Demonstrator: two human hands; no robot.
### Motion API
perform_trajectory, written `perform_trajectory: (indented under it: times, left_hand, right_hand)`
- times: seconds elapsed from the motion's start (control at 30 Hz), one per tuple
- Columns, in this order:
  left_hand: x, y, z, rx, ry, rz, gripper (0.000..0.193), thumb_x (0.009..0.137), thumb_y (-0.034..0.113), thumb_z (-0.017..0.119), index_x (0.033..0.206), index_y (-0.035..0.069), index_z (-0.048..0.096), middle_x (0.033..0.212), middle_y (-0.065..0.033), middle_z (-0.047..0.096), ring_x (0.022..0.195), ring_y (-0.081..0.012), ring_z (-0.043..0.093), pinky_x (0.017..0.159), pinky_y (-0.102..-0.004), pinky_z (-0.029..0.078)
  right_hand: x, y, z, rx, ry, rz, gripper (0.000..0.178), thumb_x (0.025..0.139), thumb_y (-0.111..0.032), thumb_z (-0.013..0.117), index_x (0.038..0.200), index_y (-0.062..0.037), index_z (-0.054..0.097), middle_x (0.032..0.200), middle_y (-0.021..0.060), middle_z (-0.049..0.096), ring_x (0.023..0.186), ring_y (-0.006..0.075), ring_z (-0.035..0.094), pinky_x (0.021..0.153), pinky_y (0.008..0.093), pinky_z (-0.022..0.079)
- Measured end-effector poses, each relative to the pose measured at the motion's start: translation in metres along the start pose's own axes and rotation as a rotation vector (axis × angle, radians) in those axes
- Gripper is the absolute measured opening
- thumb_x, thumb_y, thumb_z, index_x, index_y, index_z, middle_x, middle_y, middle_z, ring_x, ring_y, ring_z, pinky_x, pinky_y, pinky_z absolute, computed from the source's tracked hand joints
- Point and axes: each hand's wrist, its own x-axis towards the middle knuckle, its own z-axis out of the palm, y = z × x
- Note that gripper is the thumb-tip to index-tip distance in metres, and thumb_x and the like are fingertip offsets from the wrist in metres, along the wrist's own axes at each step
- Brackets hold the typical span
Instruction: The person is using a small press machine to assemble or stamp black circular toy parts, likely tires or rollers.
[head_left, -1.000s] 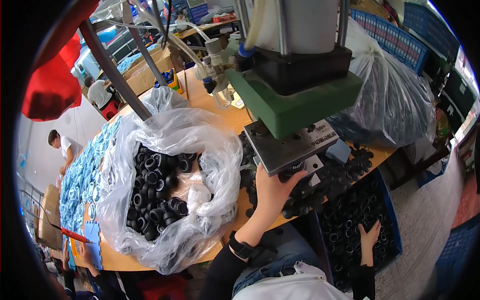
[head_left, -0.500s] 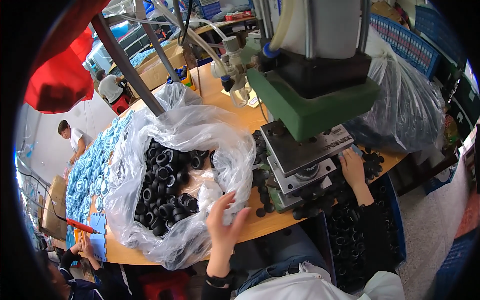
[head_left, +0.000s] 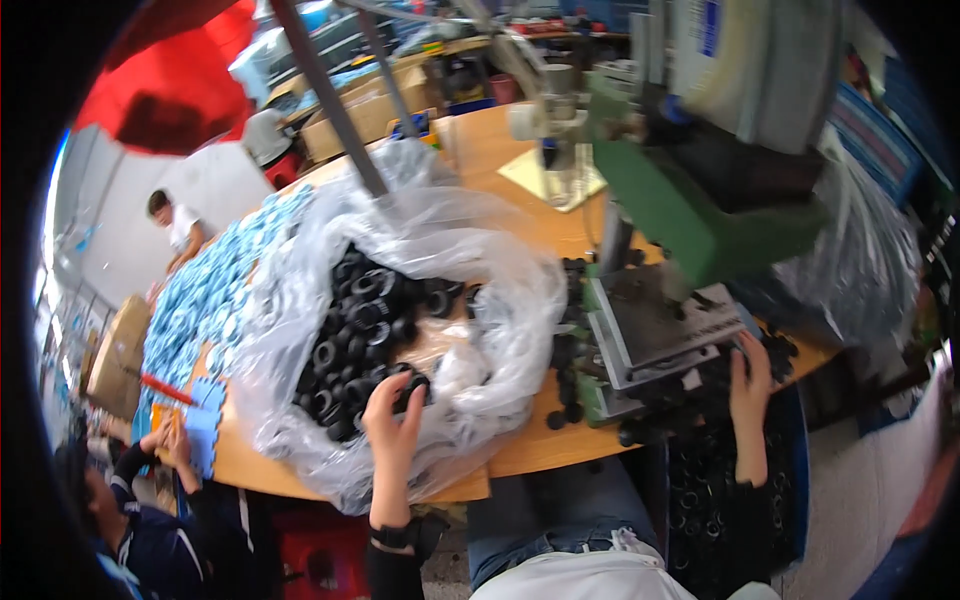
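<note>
Curving over the plastic bag [head_left: 285,400], the left hand [head_left: 390,432], the nearer, has a round black part [head_left: 421,381] at its tips, between thumb and fingers; whether it pinches, I cannot tell. The right hand [head_left: 749,398], beside the press [head_left: 700,210], has an unclear grip.
</note>
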Motion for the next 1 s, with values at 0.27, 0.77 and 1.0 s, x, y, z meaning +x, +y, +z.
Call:
perform_trajectory:
  times: [0.27, 0.77, 1.0]
  left_hand:
    - [0.061, -0.047, 0.022, 0.293, -0.171, 0.209, 0.038, 0.071, 0.01, 0.07, 0.106, 0.0, 0.059, 0.107, -0.0156, 0.06, 0.099, -0.0335, 0.057, 0.085, -0.0392, 0.046]
    - [0.084, -0.045, 0.056, 0.278, -0.117, 0.204, 0.057, 0.072, 0.023, 0.074, 0.115, -0.006, 0.05, 0.108, -0.0186, 0.051, 0.093, -0.0346, 0.056, 0.079, -0.0376, 0.047]
    - [0.044, 0.051, 0.05, -0.441, -0.211, 0.203, 0.061, 0.069, 0.022, 0.08, 0.121, 0.004, 0.053, 0.112, -0.0105, 0.057, 0.088, -0.0193, 0.057, 0.074, -0.0299, 0.048]
  right_hand:
    - [0.0, -0.086, 0.025, 0.262, 0.007, -0.153, 0.043, 0.084, -0.012, 0.063, 0.122, 0.0027, 0.049, 0.122, 0.0155, 0.052, 0.115, 0.0271, 0.048, 0.101, 0.0371, 0.032]
    - [0.026, -0.018, 0.079, 0.393, -0.051, 0.014, 0.05, 0.084, -0.027, 0.064, 0.115, 0.0089, 0.05, 0.111, 0.02, 0.055, 0.1, 0.0292, 0.053, 0.086, 0.0383, 0.041]
    - [0.019, -0.023, 0.065, 0.202, -0.039, 0.041, 0.052, 0.078, -0.026, 0.07, 0.112, 0.0087, 0.052, 0.105, 0.0207, 0.058, 0.095, 0.0299, 0.056, 0.086, 0.0404, 0.043]
